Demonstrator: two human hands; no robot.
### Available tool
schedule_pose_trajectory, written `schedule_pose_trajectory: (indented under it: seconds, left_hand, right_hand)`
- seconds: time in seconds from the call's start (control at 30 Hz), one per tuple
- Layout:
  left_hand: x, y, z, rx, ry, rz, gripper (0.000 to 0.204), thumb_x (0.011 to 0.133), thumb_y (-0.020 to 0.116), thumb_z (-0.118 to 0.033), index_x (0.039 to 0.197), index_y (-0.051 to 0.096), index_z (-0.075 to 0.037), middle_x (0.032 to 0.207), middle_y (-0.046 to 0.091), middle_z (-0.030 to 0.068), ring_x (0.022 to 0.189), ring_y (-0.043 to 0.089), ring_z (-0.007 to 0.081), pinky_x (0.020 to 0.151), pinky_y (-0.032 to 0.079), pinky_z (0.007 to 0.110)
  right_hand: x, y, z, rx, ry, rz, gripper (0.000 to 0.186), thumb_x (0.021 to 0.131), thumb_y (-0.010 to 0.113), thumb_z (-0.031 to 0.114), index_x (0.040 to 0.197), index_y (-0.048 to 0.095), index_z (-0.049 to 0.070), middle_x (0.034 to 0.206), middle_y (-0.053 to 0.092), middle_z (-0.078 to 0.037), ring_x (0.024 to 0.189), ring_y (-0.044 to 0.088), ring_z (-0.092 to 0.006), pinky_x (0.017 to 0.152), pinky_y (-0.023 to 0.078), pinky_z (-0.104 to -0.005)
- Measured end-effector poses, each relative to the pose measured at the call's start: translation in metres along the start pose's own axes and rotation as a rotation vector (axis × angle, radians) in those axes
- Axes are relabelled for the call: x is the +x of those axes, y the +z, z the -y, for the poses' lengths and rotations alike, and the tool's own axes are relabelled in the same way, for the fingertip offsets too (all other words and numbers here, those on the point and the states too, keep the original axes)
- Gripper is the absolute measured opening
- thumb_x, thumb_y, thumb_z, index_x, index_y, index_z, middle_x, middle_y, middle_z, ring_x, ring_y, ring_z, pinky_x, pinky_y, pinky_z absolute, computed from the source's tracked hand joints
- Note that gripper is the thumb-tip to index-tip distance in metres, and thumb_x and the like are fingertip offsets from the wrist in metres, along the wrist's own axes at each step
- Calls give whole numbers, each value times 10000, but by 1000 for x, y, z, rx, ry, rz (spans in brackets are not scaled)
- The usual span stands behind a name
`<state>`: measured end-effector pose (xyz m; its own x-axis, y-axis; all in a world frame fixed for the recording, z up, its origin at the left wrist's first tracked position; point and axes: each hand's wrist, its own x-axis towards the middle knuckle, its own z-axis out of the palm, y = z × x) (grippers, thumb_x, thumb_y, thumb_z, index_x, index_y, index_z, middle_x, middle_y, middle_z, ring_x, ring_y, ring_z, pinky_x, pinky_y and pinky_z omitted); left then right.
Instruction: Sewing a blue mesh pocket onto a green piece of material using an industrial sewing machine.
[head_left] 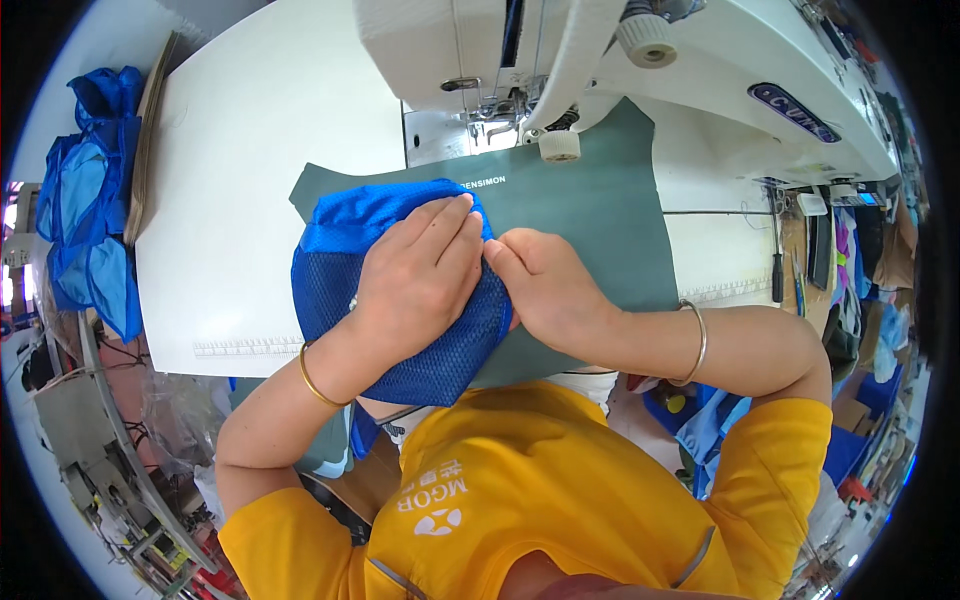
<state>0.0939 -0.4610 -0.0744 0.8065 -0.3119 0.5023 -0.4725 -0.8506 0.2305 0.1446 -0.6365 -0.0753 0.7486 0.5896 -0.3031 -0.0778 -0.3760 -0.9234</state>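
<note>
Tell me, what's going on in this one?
A person in a yellow top is handling a blue mesh piece in front of a white sewing machine. The left hand lies over the piece, while the right hand pinches its right edge. Under it, a dark green sheet is spread on the white table, reaching close to the machine's needle area.

The wide head view looks steeply down past the wearer's chest (560,450). It faces the counter (225,240) from close above.
</note>
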Motion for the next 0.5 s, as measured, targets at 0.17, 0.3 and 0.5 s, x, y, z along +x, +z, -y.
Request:
schedule_pose_trajectory:
  seconds: [0.17, 0.3, 0.5]
  left_hand:
    - [2, -1, -4, -10, -14, 14, 331, 805, 726, -53, 1107, 665, 69, 1167, 663, 209, 1067, 668, 352, 920, 568, 406]
    - [3, 0, -2, -18, -2, 15, 344, 796, 734, -32, 1113, 664, 80, 1173, 665, 215, 1079, 670, 361, 931, 568, 408]
    - [5, -2, -2, -3, 8, 38, 346, 788, 734, -18, 1112, 672, 88, 1171, 674, 223, 1085, 672, 360, 946, 565, 407]
  right_hand:
    - [1, -1, -2, -29, 38, 43, 361, 1098, 468, 246, 900, 601, -25, 722, 611, -68, 581, 614, -141, 532, 520, -300]
    - [0, -1, -1, -26, 21, 26, 359, 1095, 471, 240, 892, 596, -28, 711, 609, -76, 576, 614, -150, 527, 514, -311]
    - [2, 0, -2, -37, 0, 27, 350, 1087, 480, 227, 879, 594, -30, 691, 606, -79, 569, 615, -159, 527, 512, -324]
